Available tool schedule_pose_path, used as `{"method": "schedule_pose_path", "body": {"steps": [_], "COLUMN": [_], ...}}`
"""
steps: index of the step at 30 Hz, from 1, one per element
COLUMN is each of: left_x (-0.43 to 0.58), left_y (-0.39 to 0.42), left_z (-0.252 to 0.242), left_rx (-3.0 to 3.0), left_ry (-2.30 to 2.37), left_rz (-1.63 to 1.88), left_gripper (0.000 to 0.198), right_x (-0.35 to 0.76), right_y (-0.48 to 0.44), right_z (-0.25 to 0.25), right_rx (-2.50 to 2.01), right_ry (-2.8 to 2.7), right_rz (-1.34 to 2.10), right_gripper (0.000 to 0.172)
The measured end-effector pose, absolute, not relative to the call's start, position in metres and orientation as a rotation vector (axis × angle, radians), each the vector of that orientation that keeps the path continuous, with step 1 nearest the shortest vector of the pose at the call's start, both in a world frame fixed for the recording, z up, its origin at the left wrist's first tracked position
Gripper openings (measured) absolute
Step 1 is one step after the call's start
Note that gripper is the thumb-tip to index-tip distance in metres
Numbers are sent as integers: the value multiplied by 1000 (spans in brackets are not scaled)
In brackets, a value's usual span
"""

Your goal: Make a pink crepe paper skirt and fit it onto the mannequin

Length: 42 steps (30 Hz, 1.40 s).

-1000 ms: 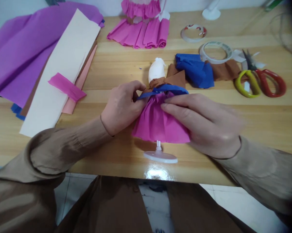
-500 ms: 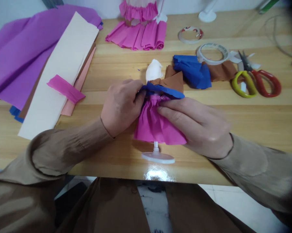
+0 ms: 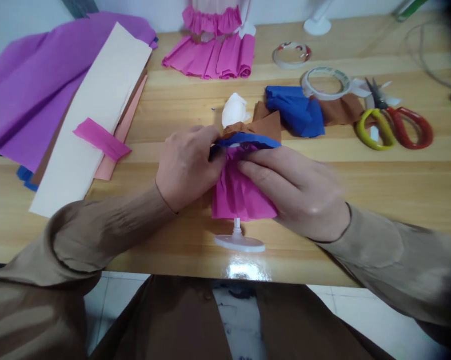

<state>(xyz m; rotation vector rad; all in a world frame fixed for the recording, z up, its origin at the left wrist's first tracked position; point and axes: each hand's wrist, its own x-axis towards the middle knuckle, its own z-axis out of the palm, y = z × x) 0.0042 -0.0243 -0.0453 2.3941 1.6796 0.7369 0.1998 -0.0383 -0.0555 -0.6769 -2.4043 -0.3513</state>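
Observation:
A small figure on a white stand (image 3: 240,243) wears a gathered pink skirt (image 3: 235,195). Brown paper (image 3: 266,126) and a thin blue strip (image 3: 250,139) lie across its upper part, and a white piece (image 3: 235,111) shows at the top. My left hand (image 3: 191,165) is closed on the left end of the blue strip beside the waist. My right hand (image 3: 295,187) presses its fingers together at the skirt's waist, close under the strip's right end; the fingertips are partly hidden in the folds.
Blue crepe paper (image 3: 296,110), tape rolls (image 3: 327,82) and scissors (image 3: 394,122) lie behind and right. Purple paper (image 3: 33,90), a cream sheet (image 3: 92,115) and a pink strip (image 3: 102,139) are at left. Another pink skirt (image 3: 213,56) stands at the back.
The blue strip now lies lower and flatter against the waist. My right hand has moved slightly left, and the skirt looks narrower.

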Motion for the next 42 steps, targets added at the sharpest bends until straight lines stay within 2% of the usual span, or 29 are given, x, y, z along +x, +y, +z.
{"method": "schedule_pose_path", "body": {"steps": [4,10,26,32,42], "left_x": [4,4,4,3,5], "left_y": [-24,-26,-27,-27,-27], "left_z": [-47,-45,-45,-43,-48], "left_rx": [2446,2439,2471,2452,2500], "left_ry": [1715,1765,1733,1718,1696], "left_rz": [778,749,761,730,734], "left_gripper": [26,24,21,19,25], "right_x": [198,189,182,181,166], "right_y": [-39,-38,-35,-32,-35], "right_z": [-58,-59,-52,-49,-44], "right_rx": [-709,-861,-977,-860,-1226], "right_ry": [-2409,-2459,-2554,-2703,-2675], "right_rz": [-383,-297,-333,-430,-427], "right_gripper": [21,31,35,35,31]}}
